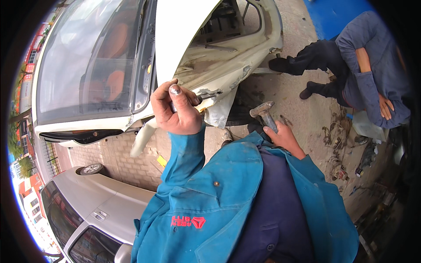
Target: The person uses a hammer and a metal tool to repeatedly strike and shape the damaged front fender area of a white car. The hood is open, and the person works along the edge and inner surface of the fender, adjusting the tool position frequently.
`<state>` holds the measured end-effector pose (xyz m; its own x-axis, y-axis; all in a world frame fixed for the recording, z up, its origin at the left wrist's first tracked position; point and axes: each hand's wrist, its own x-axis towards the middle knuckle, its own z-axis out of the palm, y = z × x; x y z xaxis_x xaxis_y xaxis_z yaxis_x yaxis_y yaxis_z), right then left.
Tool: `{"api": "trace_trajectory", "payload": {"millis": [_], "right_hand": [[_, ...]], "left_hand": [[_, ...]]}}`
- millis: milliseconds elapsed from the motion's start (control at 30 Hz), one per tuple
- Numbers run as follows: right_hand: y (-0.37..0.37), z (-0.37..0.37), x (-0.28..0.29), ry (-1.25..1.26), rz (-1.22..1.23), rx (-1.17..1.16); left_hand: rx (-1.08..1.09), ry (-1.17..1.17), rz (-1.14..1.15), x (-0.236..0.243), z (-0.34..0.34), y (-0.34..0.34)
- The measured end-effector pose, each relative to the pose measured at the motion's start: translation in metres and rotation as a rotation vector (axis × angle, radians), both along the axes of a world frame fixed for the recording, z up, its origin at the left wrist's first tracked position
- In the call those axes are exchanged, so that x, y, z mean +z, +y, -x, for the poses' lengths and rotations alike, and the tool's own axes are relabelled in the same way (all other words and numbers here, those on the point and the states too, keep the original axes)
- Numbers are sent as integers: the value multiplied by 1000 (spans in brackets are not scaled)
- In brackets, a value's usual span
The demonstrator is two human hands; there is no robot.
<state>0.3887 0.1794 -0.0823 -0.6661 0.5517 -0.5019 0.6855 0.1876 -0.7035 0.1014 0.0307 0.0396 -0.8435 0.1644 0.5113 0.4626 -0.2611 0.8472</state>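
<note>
Inspection is referenced to the torn white fender (234,81); the left hand (180,113) is the nearer of the two, raised at the fender's left end with fingers curled around a short dark tool (199,100); the tool's exposed end points rightward along the fender's damaged edge, though the fingers hide most of its length, and contact with the metal cannot be confirmed; the right hand (285,138) is clamped on the handle of a hammer (265,115), to the fender's right and nearer the wearer; the hammer's long axis slants forward and left, its head leading, apart from the fender.
</note>
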Motion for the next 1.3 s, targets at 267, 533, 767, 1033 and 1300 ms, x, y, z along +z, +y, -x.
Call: {"api": "trace_trajectory", "payload": {"millis": [267, 533, 767, 1033, 1300], "right_hand": [[-12, -1, 0, 6, -20, -24], [-23, 1, 5, 14, 29, -56], [-30, 2, 3, 8, 2, -54], [-38, -3, -10, 65, -62, -23], [-51, -19, -17, 34, -22, -90]], "left_hand": [[-72, 9, 7, -2, 5, 3], [-157, -70, 89, -7, 14, 17], [25, 114, 341, -21, 38, 52], [-177, 325, 601, -43, 32, 91], [-205, 323, 814, -37, 43, 115]]}}
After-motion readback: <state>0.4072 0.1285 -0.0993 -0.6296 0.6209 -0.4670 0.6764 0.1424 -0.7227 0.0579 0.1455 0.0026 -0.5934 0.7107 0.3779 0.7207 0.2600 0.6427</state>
